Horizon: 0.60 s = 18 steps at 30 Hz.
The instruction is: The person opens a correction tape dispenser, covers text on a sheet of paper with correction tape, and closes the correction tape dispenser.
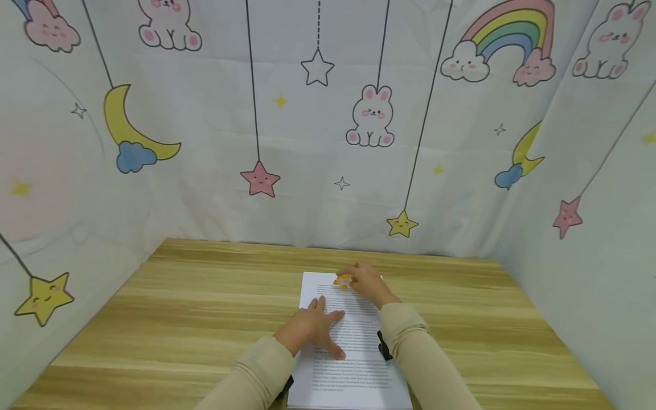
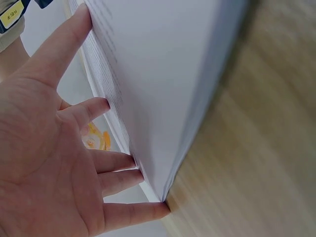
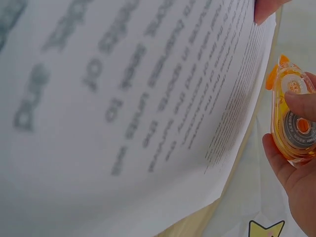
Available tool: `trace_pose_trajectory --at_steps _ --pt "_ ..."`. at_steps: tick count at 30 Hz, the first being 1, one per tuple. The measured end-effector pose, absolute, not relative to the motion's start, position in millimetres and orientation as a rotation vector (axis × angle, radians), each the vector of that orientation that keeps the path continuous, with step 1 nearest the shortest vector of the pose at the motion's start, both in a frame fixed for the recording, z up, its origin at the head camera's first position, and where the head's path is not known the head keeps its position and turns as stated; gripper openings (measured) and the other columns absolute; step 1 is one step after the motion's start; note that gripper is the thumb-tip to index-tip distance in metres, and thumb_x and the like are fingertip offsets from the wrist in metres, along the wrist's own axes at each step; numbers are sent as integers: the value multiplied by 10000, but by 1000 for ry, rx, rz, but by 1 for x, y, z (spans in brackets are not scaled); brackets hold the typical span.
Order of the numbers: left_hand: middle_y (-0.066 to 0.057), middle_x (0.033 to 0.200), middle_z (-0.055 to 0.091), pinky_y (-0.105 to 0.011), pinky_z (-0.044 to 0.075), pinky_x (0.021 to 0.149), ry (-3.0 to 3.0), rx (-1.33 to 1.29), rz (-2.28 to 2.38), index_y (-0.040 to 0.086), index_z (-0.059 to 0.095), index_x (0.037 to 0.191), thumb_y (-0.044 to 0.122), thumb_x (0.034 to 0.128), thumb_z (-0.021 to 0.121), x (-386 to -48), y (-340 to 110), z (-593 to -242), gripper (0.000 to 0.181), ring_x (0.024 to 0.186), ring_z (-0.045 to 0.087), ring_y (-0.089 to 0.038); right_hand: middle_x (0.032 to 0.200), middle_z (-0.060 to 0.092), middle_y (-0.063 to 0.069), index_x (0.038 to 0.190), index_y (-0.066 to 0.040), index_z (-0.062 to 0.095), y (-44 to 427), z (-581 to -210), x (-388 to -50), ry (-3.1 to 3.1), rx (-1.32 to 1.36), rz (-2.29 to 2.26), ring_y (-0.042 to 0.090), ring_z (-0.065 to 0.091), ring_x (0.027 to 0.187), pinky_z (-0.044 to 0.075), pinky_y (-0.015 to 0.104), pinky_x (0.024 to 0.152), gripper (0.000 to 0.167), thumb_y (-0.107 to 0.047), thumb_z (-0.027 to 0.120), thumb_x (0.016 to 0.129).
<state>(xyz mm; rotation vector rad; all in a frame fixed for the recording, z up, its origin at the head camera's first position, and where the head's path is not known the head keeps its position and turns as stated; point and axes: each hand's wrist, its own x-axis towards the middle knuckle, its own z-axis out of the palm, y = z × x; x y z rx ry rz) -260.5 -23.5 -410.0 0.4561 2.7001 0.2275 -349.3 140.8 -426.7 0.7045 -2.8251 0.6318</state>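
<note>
A stack of printed paper sheets (image 1: 359, 373) lies on the table, its text facing up. My left hand (image 1: 316, 326) rests on the left part of the top sheet with the fingers spread; in the left wrist view the fingertips (image 2: 101, 103) touch the page near its edge. Near the top of the page, my right hand (image 1: 366, 283) grips an orange and clear correction tape dispenser (image 1: 342, 281). The right wrist view shows the thumb lying across the dispenser (image 3: 291, 123), whose orange tip stands apart from the paper in that view. Whether it touches the sheet I cannot tell.
The wood-grain table (image 1: 205, 307) extends to both sides of the paper. Behind it hangs a white cloth (image 1: 215, 114) printed with stars, rabbits and moons. A black device (image 1: 384, 346) sits under the right forearm, over the sheet's right edge.
</note>
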Motion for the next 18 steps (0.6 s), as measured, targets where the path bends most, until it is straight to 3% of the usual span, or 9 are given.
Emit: trace_pose_trajectory --at_steps 5,11,18 --pt "-184 1523 180 -570 277 1049 2693 475 209 341 374 1397 633 632 717 -261 -23 -408 888 1404 184 -352 1032 590 122 1103 -185 669 130 -427 -350 -2826 765 605 262 544 942 458 425 807 392 57 604 802" --pt "-188 1522 180 -588 278 1040 2703 486 226 331 386 1393 634 623 722 -259 -25 -407 892 1400 183 -366 986 581 80 1125 -202 658 119 -429 -350 -2828 841 533 212 531 883 457 382 765 396 47 576 828" --pt "-193 1520 182 -583 296 1031 2723 510 204 325 383 1395 634 631 715 -257 -26 -409 888 1398 187 -370 1025 572 62 1125 -240 655 109 -429 -348 -2861 852 446 218 537 953 473 393 818 380 6 590 844"
